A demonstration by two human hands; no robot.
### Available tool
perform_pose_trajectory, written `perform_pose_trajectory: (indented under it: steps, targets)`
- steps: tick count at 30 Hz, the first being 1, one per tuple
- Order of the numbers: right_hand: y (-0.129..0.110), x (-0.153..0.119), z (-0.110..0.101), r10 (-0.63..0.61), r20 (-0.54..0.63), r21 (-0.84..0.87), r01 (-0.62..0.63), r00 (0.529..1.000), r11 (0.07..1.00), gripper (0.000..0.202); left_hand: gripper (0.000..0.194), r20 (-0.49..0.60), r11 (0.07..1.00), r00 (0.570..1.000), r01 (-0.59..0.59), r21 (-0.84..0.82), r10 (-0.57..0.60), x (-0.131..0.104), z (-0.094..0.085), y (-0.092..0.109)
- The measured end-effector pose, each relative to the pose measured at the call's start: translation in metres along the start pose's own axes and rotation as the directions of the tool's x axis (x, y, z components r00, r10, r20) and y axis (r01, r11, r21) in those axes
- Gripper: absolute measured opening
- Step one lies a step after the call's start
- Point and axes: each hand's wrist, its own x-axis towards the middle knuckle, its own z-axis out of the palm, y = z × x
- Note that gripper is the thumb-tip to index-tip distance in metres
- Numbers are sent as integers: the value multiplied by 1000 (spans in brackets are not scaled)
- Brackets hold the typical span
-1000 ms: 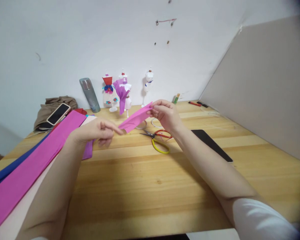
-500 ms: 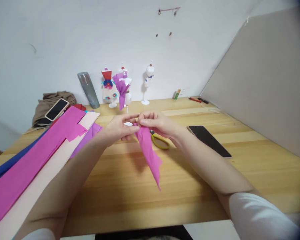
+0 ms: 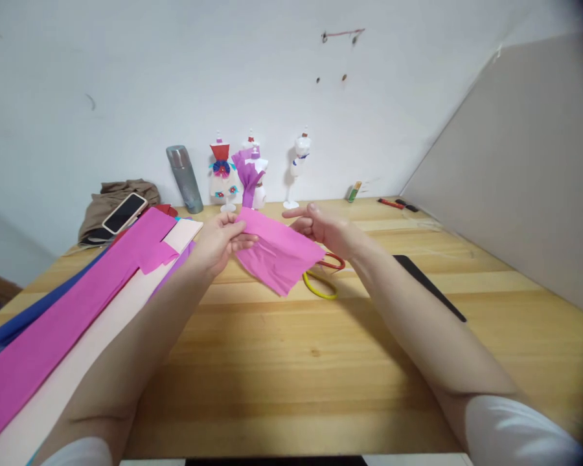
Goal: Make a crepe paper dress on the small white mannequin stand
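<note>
A piece of pink crepe paper (image 3: 282,252) is spread out above the table, its lower edge wrinkled. My left hand (image 3: 223,241) pinches it at its left end between thumb and fingers. Just right of the paper is my right hand (image 3: 323,228), its index finger stretched out and its other fingers partly curled, holding nothing that I can see. Beneath the paper and the right hand lie scissors with red and yellow handle loops (image 3: 320,285); their blades are hidden.
Long crepe paper strips (image 3: 78,310) in pink, cream, blue and purple cover the left side. Behind them are a phone (image 3: 125,213) on brown cloth, a grey bottle (image 3: 184,180) and several small dressed mannequins (image 3: 222,171). A black tablet-like slab (image 3: 430,288) lies right.
The pink paper, bunched and hanging between both hands before, is now opened out flat. My right hand has come off it and moved right. The view has shifted slightly.
</note>
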Motion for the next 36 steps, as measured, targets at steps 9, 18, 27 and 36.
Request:
perform_pose_trajectory:
  steps: [9,18,27,36]
  targets:
    - [-9,0,-9,-73,-108,-137,58,991,989,35,16,60,995,997,50,-91,-45,3,-4,-1]
    - [-12,-3,-10,-51,8,-214,51,999,975,30,13,45,1000,999,-15,19,14,5,-9,2]
    - [-5,5,-19,-86,-34,-380,67,996,922,18,11,-51,968,982,-171,183,183,8,-19,5]
    - [3,10,-11,-139,-282,-294,52,949,954,17,18,-40,978,995,-86,193,95,9,-19,4]
